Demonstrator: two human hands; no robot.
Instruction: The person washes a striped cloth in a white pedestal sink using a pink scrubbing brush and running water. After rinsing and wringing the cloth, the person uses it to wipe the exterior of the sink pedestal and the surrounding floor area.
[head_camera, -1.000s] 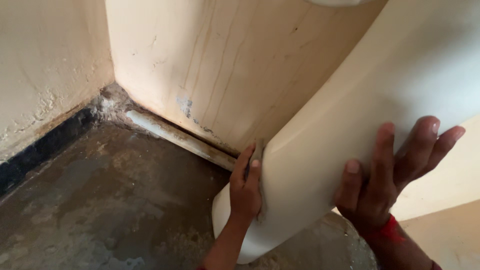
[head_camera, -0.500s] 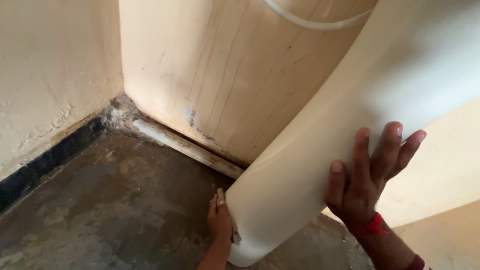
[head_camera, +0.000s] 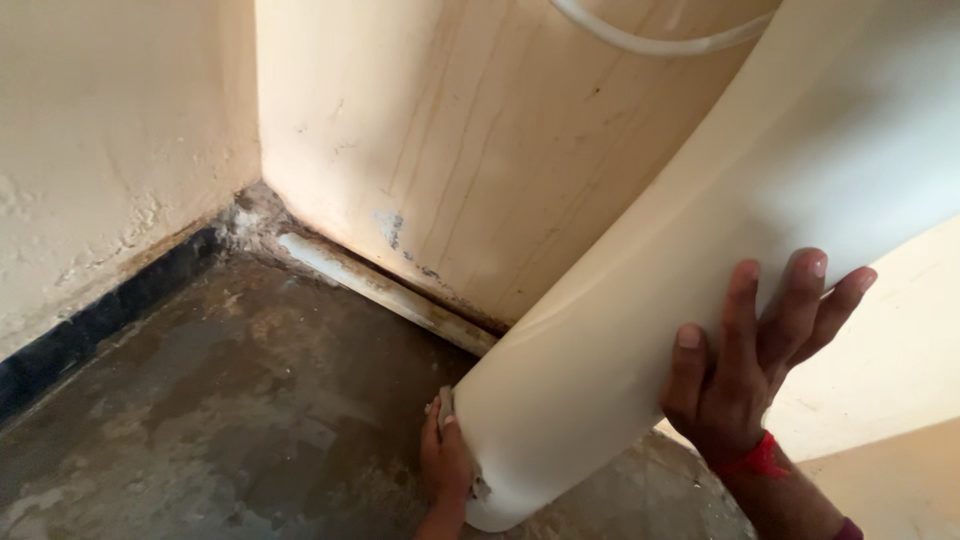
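A large cream sheet (head_camera: 700, 300), curled into a loose roll, leans down from the upper right to the floor near a room corner. It looks like a thin flexible sheet, perhaps wallpaper or vinyl: light for its size, smooth and probably a little slippery, soft enough to bend in a broad curve but likely to crease if pinched hard or let buckle. Flat palms on its broad face and a light hold at the bottom edge seem the safest places to take it.

The right hand (head_camera: 745, 370) lies spread against the outer curve of the sheet, fingers fanned apart and pointing upward, palm pressed flat on the surface; it grips nothing, it only steadies the roll. A red thread (head_camera: 757, 460) circles its wrist.

The left hand (head_camera: 447, 455) is lower and to the left of the right one, at the sheet's bottom edge where it meets the floor. Its fingers are drawn together on that edge, with the thumb side showing; whether they pinch the edge or merely press it, I cannot tell.

Beyond the left hand a pale skirting strip (head_camera: 380, 290) runs along the foot of the stained cream wall (head_camera: 480, 150). Left of that hand spreads the mottled grey concrete floor (head_camera: 220, 400).
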